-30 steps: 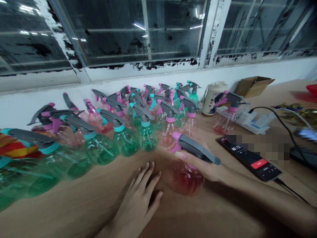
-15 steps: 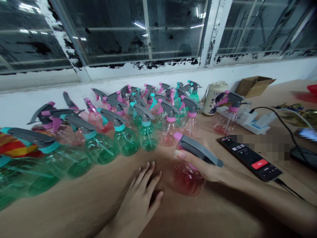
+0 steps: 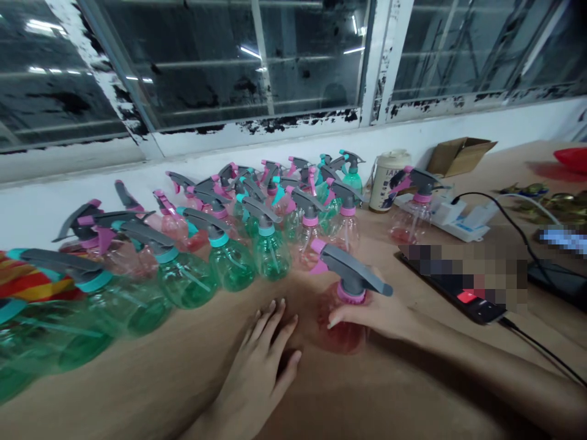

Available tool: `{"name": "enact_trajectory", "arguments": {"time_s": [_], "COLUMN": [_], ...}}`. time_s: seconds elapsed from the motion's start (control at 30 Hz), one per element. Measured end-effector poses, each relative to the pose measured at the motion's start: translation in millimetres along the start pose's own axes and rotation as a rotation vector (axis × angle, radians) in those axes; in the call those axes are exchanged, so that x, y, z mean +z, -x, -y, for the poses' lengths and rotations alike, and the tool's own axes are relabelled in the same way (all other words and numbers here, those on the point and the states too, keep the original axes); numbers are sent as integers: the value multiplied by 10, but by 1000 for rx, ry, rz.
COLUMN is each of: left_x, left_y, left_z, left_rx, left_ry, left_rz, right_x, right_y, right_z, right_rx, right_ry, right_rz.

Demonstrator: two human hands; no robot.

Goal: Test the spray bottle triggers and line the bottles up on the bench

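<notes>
A red-tinted spray bottle (image 3: 342,333) with a grey and pink trigger head stands upright on the table in front of me. My right hand (image 3: 376,315) is wrapped round its body, the thumb across the near side and the other fingers hidden behind it. Flat on the wood lies my left hand (image 3: 261,360), fingers spread, a little left of that bottle and touching only the table. Beyond the left hand, a green spray bottle (image 3: 272,256) and a clear pink spray bottle (image 3: 309,241) stand in the front row of many similar ones.
A phone (image 3: 454,287) with a cable lies right of my right hand. Behind it are a lone spray bottle (image 3: 413,220), a power strip (image 3: 463,226), a cream tumbler (image 3: 387,183) and an open cardboard box (image 3: 461,157). Striped cloth (image 3: 27,278) shows at far left, by the green bottles.
My right hand has slid from the trigger head and neck down to the bottle's body. The bottle's trigger head now shows uncovered. My left hand stays in place.
</notes>
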State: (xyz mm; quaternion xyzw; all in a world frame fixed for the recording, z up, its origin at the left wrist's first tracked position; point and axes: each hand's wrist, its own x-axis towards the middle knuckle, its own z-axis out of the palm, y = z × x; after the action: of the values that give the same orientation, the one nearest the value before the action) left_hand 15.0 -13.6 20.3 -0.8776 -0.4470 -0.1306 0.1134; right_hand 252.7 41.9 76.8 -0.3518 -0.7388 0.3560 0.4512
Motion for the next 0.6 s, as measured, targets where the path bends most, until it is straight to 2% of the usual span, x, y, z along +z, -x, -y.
{"name": "enact_trajectory", "arguments": {"time_s": [0.13,0.37,0.43,0.6], "left_x": [8,39,45,70], "left_y": [6,13,16,28], "left_z": [18,68,79,101], "left_rx": [2,-14,-28,-50], "left_ry": [2,41,55,92], "left_rz": [-20,6,12,-2], "right_x": [-59,-313,-417,-762], "right_y": [159,312,324,281], "right_z": [-69,24,0,-213], "right_rx": [0,81,94,53], "right_ry": [109,253,263,238], "right_rz": [25,28,-1,-165]}}
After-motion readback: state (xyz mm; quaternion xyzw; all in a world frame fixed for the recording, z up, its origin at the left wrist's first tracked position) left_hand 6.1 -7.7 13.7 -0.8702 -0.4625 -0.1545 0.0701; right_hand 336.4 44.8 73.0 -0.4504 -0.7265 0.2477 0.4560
